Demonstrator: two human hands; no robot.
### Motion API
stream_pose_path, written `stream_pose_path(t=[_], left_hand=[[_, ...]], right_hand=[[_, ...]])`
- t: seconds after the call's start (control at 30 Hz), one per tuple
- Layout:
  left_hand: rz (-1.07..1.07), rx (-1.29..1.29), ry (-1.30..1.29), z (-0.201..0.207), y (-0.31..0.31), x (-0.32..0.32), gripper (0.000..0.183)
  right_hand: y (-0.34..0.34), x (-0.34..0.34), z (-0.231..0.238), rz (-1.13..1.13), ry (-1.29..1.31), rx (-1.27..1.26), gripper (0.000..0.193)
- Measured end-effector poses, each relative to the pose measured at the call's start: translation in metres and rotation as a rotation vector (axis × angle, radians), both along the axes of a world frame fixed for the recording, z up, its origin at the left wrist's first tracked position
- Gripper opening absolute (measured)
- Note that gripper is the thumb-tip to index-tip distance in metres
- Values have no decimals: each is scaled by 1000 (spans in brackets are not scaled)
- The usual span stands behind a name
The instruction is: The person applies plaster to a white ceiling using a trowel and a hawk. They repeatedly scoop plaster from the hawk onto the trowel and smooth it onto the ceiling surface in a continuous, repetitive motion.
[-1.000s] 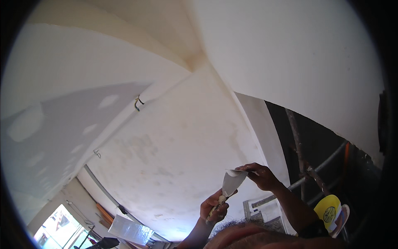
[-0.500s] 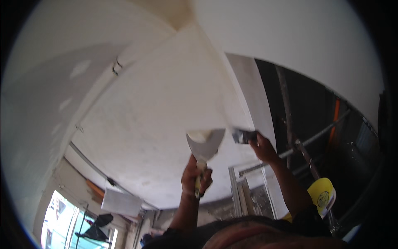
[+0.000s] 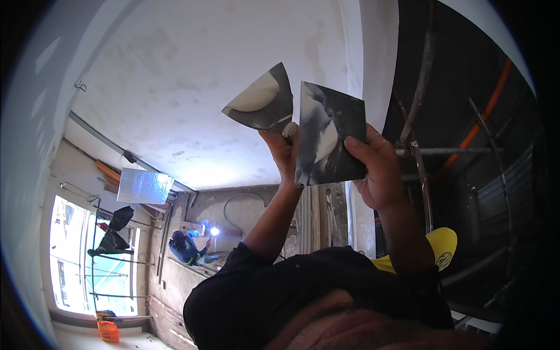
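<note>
My left hand (image 3: pixel 281 153) is closed round the handle of a wide putty knife (image 3: pixel 282 93), raised overhead. A mound of cream putty (image 3: pixel 256 97) lies on its flared metal blade. The handle and part of my fingers are hidden behind a dark rectangular spreader plate (image 3: pixel 344 116). My right hand (image 3: pixel 378 166) pinches that plate by its right edge, thumb on the face and fingers behind. White putty is smeared along the plate's left side, with a thicker patch (image 3: pixel 326 142) near the middle. The two tools are side by side, almost overlapping.
A whitish plastered ceiling (image 3: pixel 204 87) spans above. Dark scaffolding pipes (image 3: pixel 421 87) and an orange pipe (image 3: pixel 487 122) stand right. A yellow hard hat (image 3: pixel 441 245) shows beside my right arm. Lower left, a co-worker (image 3: pixel 189 248) crouches by a bright spark (image 3: pixel 214 231), near a window (image 3: pixel 73 256).
The view has shifted, bringing the co-worker and spark into sight. Both tools appear higher and closer together, with the spreader plate's broad face now showing. Each hand keeps its hold.
</note>
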State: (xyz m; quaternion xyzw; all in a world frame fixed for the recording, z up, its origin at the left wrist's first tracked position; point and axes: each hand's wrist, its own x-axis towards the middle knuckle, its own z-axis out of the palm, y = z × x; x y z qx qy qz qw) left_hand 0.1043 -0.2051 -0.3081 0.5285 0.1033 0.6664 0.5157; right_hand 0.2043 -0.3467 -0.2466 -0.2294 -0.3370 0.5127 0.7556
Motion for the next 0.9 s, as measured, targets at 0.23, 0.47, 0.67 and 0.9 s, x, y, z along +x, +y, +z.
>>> stream_pose_path(t=[0.23, 0.47, 0.67, 0.9], left_hand=[[-556, -272, -268, -32, 22, -2, 65], [589, 836, 401, -7, 41, -28, 83], [678, 957, 652, 29, 34, -54, 78], [-267, -223, 490, 6, 13, -74, 69]], right_hand=[[13, -23, 1, 32, 55, -22, 35], [5, -22, 8, 59, 85, 14, 36], [3, -10, 24, 9, 45, 22, 35], [27, 27, 65, -177, -135, 153, 32]])
